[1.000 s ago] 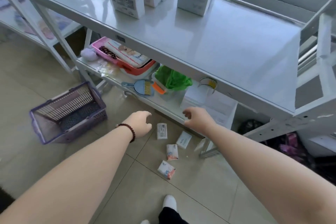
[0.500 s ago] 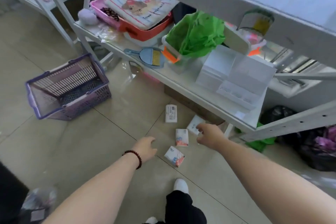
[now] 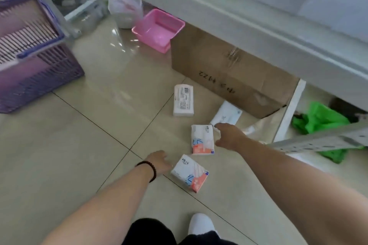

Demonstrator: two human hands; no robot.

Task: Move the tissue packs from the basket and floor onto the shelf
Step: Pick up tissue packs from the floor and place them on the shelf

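Note:
Several tissue packs lie on the tiled floor. A white pack with a barcode (image 3: 183, 100) is farthest. A pale blue-white pack (image 3: 227, 114) rests against the cardboard box. Two white packs with orange and blue print lie nearer: one (image 3: 202, 139) just left of my right hand (image 3: 229, 135), the other (image 3: 190, 173) just right of my left hand (image 3: 159, 162). Both hands hover low with fingers apart and hold nothing. The purple basket (image 3: 37, 77) stands at the left. The grey shelf edge (image 3: 258, 26) runs overhead.
A cardboard box (image 3: 229, 69) sits under the shelf, with a pink tub (image 3: 158, 30) and a plastic bag (image 3: 124, 9) behind it. A white shelf leg (image 3: 289, 109) and a green bag (image 3: 318, 119) are at the right. My white shoe (image 3: 201, 224) is below.
The view has dropped towards the floor as I bend down. Both hands have come down close beside the two printed packs. The upper shelf has left the view.

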